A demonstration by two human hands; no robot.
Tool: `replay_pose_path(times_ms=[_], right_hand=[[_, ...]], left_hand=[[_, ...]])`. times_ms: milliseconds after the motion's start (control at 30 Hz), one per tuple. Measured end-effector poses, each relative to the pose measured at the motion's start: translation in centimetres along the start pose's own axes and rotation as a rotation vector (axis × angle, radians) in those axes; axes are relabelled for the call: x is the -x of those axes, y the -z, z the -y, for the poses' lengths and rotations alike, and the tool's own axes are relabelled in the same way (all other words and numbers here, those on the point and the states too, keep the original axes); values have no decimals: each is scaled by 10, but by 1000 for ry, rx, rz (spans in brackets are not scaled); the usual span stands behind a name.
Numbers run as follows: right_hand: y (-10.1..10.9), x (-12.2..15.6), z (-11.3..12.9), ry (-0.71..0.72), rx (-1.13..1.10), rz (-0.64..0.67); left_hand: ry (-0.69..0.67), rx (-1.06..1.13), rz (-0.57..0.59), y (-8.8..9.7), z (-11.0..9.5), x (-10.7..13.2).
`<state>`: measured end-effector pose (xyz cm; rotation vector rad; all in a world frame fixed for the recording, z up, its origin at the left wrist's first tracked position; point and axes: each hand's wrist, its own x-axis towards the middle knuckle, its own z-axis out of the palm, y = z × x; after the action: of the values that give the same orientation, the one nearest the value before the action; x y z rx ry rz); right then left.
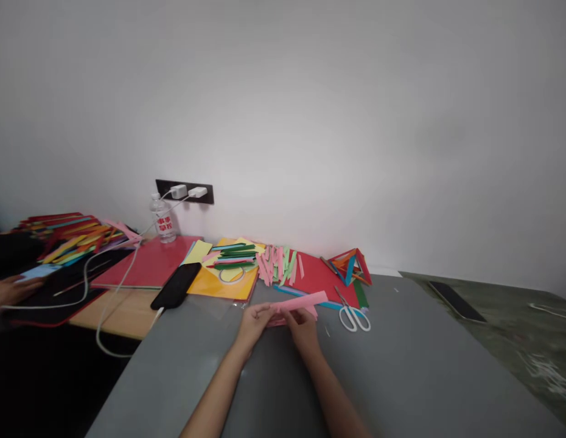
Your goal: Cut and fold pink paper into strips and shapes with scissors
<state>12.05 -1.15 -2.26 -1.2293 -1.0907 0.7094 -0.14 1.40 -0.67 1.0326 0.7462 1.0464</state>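
Both of my hands grip a pink paper strip above the grey table. My left hand pinches its left end, while my right hand has its fingers closed on the middle. More pink paper shows beneath and behind the fingers; I cannot tell how many pieces. To the right of my right hand lie scissors with white handles. Beyond the hands, several pink and green paper strips are heaped on coloured sheets.
A black phone with a cable lies left of the yellow paper. Folded strips form a shape on the red paper. A bottle stands by the wall socket. Another person's hand is far left.
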Motion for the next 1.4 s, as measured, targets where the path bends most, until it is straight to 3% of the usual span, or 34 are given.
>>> replay_pose_path(times_ms=[633,967,1200,1400], right_hand=[[0,-2,-7,-7,-15,-108],[2,-2,-5,-21,4,-117],[0,-1,-4,2,22,-110],[-4,3,1,25,69,1]], left_hand=[[42,-181,134,0,-4,2],[-32,-160,-10,4,10,-4],[-86,-275,-13,2,6,-3],[-96,-288,14,4,9,-5]])
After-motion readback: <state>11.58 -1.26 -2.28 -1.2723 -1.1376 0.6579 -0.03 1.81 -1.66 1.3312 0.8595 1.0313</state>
